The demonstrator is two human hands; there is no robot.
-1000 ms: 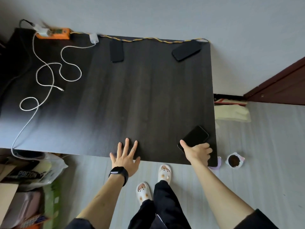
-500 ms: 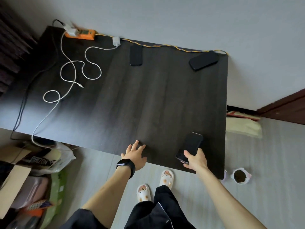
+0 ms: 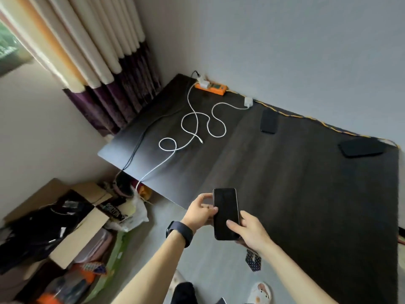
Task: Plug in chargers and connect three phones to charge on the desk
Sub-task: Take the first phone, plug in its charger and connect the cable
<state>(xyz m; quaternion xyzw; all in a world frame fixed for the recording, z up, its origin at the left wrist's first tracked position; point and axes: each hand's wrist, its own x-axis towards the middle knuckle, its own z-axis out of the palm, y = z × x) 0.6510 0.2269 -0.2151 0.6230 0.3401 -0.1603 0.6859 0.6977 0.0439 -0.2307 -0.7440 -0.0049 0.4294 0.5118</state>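
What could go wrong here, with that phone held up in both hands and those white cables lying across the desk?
The phone is held off the desk by the left hand and right hand, partly over the floor, so a slip could drop it. One white cable trails off the desk's edge toward the clutter below and might snag. A second phone lies close to the far corner, where a tugged cord could perhaps nudge it off.

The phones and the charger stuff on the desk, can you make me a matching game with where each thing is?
Things:
1. held phone
2. orange power strip
3. white cable
4. loose white charger

Places:
A. looped across the desk
B. desk's far corner by the curtain
C. in both hands
D. lying by the wall, not in the strip

Pairs: 1-C, 2-B, 3-A, 4-D
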